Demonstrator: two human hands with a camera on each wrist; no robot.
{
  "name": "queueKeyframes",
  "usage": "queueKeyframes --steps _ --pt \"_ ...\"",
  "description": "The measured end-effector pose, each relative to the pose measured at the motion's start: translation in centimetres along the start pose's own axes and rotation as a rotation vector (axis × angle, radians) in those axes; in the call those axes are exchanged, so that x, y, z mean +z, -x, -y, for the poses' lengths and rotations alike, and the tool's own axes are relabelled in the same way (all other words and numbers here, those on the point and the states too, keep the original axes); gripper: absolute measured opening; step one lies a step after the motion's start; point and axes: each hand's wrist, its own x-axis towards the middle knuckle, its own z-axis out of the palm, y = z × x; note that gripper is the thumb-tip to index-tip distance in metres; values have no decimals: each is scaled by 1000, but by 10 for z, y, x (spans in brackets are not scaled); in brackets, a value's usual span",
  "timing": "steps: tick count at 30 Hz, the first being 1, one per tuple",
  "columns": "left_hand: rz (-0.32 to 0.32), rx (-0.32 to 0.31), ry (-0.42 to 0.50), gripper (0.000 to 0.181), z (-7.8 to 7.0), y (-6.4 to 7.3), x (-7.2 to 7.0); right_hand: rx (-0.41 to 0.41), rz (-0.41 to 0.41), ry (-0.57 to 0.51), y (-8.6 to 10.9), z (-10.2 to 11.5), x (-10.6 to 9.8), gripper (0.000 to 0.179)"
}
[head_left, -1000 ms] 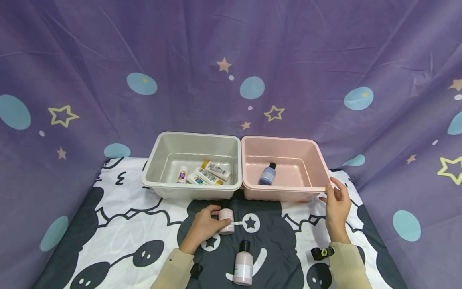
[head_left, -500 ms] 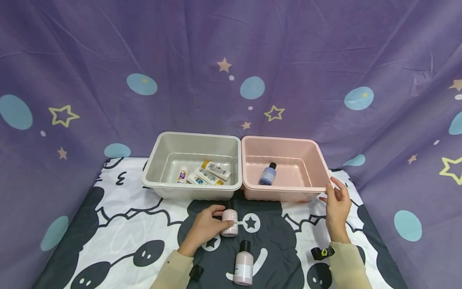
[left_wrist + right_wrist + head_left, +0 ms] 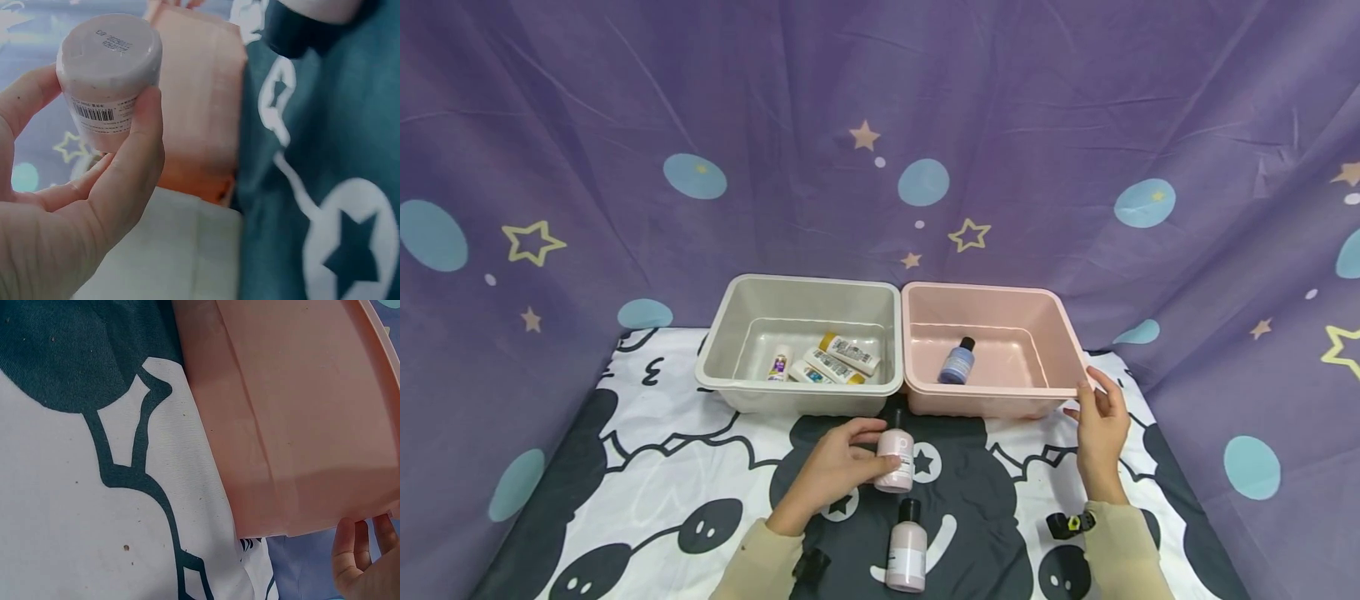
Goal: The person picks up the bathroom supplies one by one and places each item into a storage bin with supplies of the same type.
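My left hand point(image 3: 838, 467) holds a pale pink bottle point(image 3: 895, 461) with a black cap between thumb and fingers, above the dark part of the cloth. In the left wrist view the base of this bottle point(image 3: 109, 47) faces the camera, showing printed text and a barcode label. Nearer to me is a second pink bottle point(image 3: 907, 550) with a black cap. My right hand point(image 3: 1102, 429) holds the front right corner of the pink bin point(image 3: 992, 403); in the right wrist view its fingertips point(image 3: 345, 534) touch the bin's wall. A blue bottle point(image 3: 957, 364) with a black cap lies in that bin.
Left of the pink bin, side by side with it, stands a grey-white bin point(image 3: 797, 400) containing several small white tubes point(image 3: 835, 364), some yellow-capped. A black-and-white patterned cloth point(image 3: 662, 475) covers the table. Behind the bins hangs a purple curtain point(image 3: 790, 192).
My left hand has shifted slightly to the right with the pink bottle, whose black cap now shows. The right hand stays at the pink bin's corner.
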Motion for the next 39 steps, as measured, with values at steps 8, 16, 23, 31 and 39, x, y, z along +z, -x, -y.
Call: queueKeyframes --steps 8,16,23,31,39 --pt "62 72 7 64 -35 -7 2 -5 3 4 -1 0 -2 35" --pt "83 129 5 63 -69 -30 2 -6 -1 2 0 0 -3 35" --pt "70 138 44 61 -96 -63 2 -12 -2 9 -2 0 -3 34" --pt "45 154 -36 58 -124 -110 4 -24 2 30 -2 -1 -2 36" --pt "60 98 -20 59 -139 -159 14 -23 19 17 0 1 -1 38"
